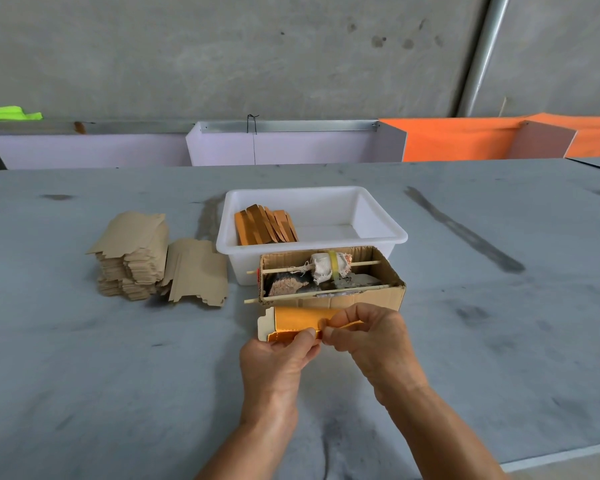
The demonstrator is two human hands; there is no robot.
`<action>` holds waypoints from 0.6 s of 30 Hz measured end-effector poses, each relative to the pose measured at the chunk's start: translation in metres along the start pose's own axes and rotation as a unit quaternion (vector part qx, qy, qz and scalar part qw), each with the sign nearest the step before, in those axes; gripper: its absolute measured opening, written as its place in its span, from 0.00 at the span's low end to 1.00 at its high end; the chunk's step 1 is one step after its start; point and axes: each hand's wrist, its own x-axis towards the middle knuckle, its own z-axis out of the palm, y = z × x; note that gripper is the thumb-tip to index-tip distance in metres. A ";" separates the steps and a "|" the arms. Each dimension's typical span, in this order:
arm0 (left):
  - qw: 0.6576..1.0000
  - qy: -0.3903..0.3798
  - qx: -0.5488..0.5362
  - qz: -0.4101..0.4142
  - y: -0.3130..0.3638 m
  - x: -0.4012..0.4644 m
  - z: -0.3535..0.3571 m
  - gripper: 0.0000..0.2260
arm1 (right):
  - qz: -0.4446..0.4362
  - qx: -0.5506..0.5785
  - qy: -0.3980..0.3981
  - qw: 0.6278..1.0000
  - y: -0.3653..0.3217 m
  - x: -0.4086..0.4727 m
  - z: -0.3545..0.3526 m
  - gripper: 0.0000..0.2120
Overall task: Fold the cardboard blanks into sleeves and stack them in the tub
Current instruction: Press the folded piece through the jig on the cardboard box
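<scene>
An orange blank (300,322) is pinched at its near edge by the left hand (278,355) and right hand (371,336). Folded sleeves (265,225) are stacked in the white tub (378,233).

The blank (302,320) in my hands shows bright orange on its face and pale cream on its edge flap. The folded sleeves (265,225) in the white tub (378,216) are darker orange-brown. My two stacks of unfolded blanks (132,258) are plain tan. The counter (118,375) is grey with dark smudges. Behind it hang lilac panels (90,150) and orange cloth (458,140).
</scene>
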 end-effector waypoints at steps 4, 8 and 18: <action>1.000 0.000 0.003 0.005 0.000 -0.001 0.000 0.05 | 0.000 0.007 -0.002 1.000 0.000 0.000 0.000 0.07; 1.000 -0.002 0.004 0.014 0.001 -0.003 0.000 0.08 | 0.001 0.001 -0.007 1.000 -0.002 -0.001 0.000 0.06; 0.999 -0.026 0.014 0.039 0.003 -0.005 -0.002 0.09 | 0.005 -0.013 -0.021 1.000 -0.006 0.000 -0.001 0.05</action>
